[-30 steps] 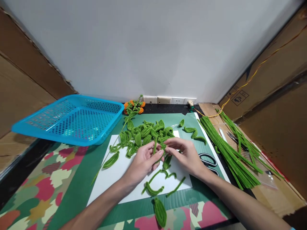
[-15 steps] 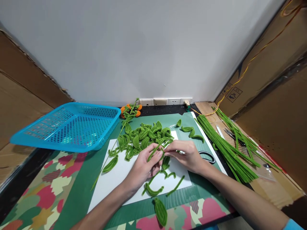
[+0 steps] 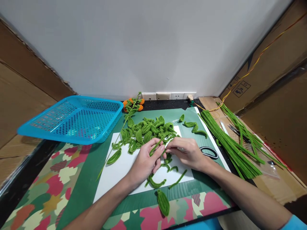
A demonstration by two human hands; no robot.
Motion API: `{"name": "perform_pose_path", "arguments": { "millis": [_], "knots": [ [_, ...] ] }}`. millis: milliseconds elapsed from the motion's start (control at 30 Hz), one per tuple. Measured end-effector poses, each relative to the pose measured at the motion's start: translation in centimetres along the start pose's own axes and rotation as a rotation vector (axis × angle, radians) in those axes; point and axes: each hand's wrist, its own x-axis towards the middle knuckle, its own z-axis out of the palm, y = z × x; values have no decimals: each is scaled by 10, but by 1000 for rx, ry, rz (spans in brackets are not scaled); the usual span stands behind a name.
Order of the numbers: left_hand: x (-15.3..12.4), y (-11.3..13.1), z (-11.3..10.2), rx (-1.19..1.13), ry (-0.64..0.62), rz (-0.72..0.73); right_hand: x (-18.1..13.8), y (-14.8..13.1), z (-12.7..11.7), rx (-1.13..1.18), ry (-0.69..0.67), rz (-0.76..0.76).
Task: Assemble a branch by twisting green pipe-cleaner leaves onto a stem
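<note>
Between thumb and fingers, my left hand point(image 3: 148, 158) pinches a green pipe cleaner point(image 3: 157, 146) that slants up to the right. My right hand point(image 3: 188, 152) is closed beside it, fingertips pinched at the same pipe cleaner's end; the exact grip is partly hidden. Below both hands lies a white sheet point(image 3: 120, 175) with short bent pipe cleaner pieces point(image 3: 157, 184). Just beyond my fingers is a pile of green pipe cleaner leaves point(image 3: 146, 129). One single leaf point(image 3: 163, 203) rests near the front edge, another point(image 3: 114, 156) at the sheet's left side.
A blue perforated basket point(image 3: 105, 135) stands at the left. Behind the pile lies a stem with orange flowers point(image 3: 130, 108). Scissors point(image 3: 209, 151) lie by my right wrist. Farther right are a bundle of green pipe cleaners point(image 3: 227, 143), pliers point(image 3: 236, 131) and cardboard point(image 3: 278, 76).
The whole view has shifted slightly, so things appear a little higher and more to the right. My fingers have moved slightly at the pipe cleaner, which both hands still hold.
</note>
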Motion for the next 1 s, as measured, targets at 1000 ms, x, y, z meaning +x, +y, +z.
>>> {"name": "perform_pose_path", "arguments": {
  "millis": [1000],
  "knots": [
    [2,-4,1,-11,-24,9,7,-13,-5,113,98,217]
  ]
}}
